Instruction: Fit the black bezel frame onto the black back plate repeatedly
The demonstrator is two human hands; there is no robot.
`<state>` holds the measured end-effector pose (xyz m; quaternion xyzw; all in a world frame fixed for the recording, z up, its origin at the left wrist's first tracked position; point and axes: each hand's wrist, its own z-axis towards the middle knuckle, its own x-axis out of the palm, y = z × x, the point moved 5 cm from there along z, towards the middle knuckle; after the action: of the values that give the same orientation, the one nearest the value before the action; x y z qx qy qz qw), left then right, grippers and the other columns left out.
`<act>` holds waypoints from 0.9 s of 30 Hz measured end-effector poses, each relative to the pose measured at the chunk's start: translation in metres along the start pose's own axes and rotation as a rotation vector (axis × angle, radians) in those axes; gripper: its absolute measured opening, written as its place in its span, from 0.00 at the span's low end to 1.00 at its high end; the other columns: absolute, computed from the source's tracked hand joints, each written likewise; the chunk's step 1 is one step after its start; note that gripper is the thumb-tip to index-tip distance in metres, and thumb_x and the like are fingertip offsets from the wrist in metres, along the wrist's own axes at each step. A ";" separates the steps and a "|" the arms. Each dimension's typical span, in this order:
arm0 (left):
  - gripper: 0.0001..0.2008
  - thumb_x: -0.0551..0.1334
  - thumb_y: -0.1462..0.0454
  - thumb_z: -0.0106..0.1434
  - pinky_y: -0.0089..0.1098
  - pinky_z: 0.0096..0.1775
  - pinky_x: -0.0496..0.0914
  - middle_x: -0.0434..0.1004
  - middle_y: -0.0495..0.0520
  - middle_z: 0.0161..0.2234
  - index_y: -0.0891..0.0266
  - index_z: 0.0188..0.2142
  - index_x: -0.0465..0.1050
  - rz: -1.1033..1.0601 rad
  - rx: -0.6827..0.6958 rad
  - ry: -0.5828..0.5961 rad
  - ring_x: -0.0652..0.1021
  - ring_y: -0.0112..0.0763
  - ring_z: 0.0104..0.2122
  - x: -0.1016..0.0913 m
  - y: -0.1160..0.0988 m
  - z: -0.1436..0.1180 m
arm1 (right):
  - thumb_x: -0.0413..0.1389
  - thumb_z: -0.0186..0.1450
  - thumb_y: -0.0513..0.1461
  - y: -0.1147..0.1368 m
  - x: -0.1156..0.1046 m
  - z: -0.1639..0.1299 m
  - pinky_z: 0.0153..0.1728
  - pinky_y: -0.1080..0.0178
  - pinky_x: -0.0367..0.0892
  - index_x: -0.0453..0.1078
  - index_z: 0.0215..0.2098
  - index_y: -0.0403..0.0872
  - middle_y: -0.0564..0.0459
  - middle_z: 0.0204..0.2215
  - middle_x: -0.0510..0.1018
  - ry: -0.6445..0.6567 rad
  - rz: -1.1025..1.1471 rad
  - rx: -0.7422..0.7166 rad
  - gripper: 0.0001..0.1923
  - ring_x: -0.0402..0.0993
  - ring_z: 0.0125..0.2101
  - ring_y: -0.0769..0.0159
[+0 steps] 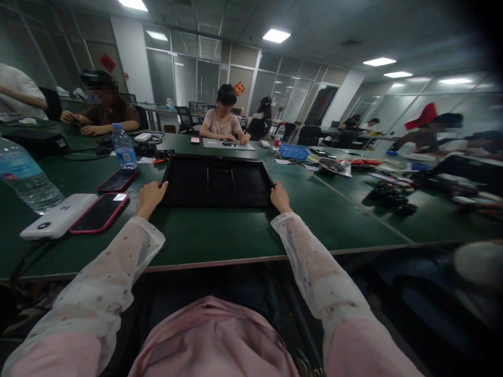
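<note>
A flat black rectangular panel (217, 181) with a raised rim lies on the green table (212, 235) straight ahead of me. My left hand (150, 196) grips its near left corner. My right hand (280, 198) grips its near right corner. Both arms reach forward in sheer white dotted sleeves. The panel rests flat on the table.
Left of the panel lie a red-cased phone (99, 212), a white power bank (58, 215), another phone (117, 180) and two water bottles (123, 147). A blue tray (294, 152) and dark parts (389, 199) sit to the right. Several people sit at the far side.
</note>
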<state>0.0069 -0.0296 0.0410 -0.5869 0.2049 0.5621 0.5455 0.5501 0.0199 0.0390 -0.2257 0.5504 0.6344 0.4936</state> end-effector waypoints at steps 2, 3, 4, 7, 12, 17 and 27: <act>0.32 0.53 0.42 0.73 0.59 0.52 0.72 0.82 0.78 0.50 0.67 0.50 0.83 -0.006 -0.003 0.000 0.80 0.68 0.53 -0.001 0.000 0.000 | 0.46 0.78 0.45 0.003 0.000 -0.001 0.55 0.45 0.71 0.65 0.67 0.40 0.28 0.51 0.81 0.001 0.004 0.004 0.25 0.80 0.53 0.41; 0.32 0.53 0.43 0.73 0.59 0.52 0.72 0.82 0.78 0.50 0.67 0.51 0.83 -0.012 -0.010 -0.001 0.80 0.68 0.53 -0.002 0.000 -0.001 | 0.46 0.78 0.44 0.005 0.000 -0.002 0.55 0.46 0.70 0.65 0.66 0.39 0.28 0.51 0.81 -0.009 0.010 -0.006 0.24 0.80 0.53 0.41; 0.32 0.54 0.43 0.73 0.59 0.52 0.72 0.82 0.78 0.50 0.67 0.52 0.82 -0.022 -0.018 -0.006 0.79 0.68 0.53 -0.003 0.000 -0.002 | 0.45 0.77 0.42 0.006 -0.001 -0.003 0.55 0.46 0.70 0.66 0.65 0.39 0.28 0.52 0.80 -0.032 0.012 -0.021 0.24 0.79 0.53 0.41; 0.29 0.56 0.46 0.74 0.55 0.55 0.71 0.81 0.75 0.53 0.66 0.59 0.79 -0.056 -0.001 -0.078 0.78 0.64 0.56 -0.010 -0.005 -0.009 | 0.46 0.74 0.39 0.010 -0.006 -0.008 0.58 0.44 0.67 0.68 0.62 0.39 0.28 0.55 0.77 -0.167 -0.003 -0.080 0.22 0.73 0.58 0.41; 0.28 0.53 0.53 0.77 0.51 0.62 0.66 0.77 0.73 0.60 0.69 0.65 0.74 -0.071 0.155 -0.301 0.72 0.60 0.62 -0.025 -0.028 -0.026 | 0.46 0.74 0.40 0.033 -0.010 -0.019 0.62 0.39 0.60 0.67 0.63 0.39 0.27 0.61 0.72 -0.317 -0.015 -0.145 0.23 0.65 0.63 0.38; 0.26 0.51 0.56 0.79 0.49 0.65 0.62 0.75 0.69 0.63 0.69 0.66 0.73 -0.078 0.403 -0.254 0.69 0.55 0.64 -0.011 -0.082 -0.049 | 0.44 0.76 0.44 0.091 0.013 -0.042 0.65 0.32 0.55 0.66 0.65 0.39 0.26 0.64 0.68 -0.241 0.096 -0.333 0.26 0.60 0.66 0.34; 0.25 0.52 0.58 0.79 0.54 0.69 0.58 0.65 0.67 0.72 0.63 0.69 0.73 -0.044 0.692 -0.012 0.63 0.56 0.71 0.045 -0.149 -0.074 | 0.43 0.79 0.46 0.148 0.062 -0.065 0.68 0.32 0.53 0.66 0.68 0.45 0.32 0.67 0.68 -0.064 0.091 -0.528 0.26 0.59 0.68 0.38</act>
<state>0.1797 -0.0299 0.0458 -0.3682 0.3675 0.4509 0.7253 0.3781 -0.0031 0.0393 -0.3015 0.3595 0.7843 0.4058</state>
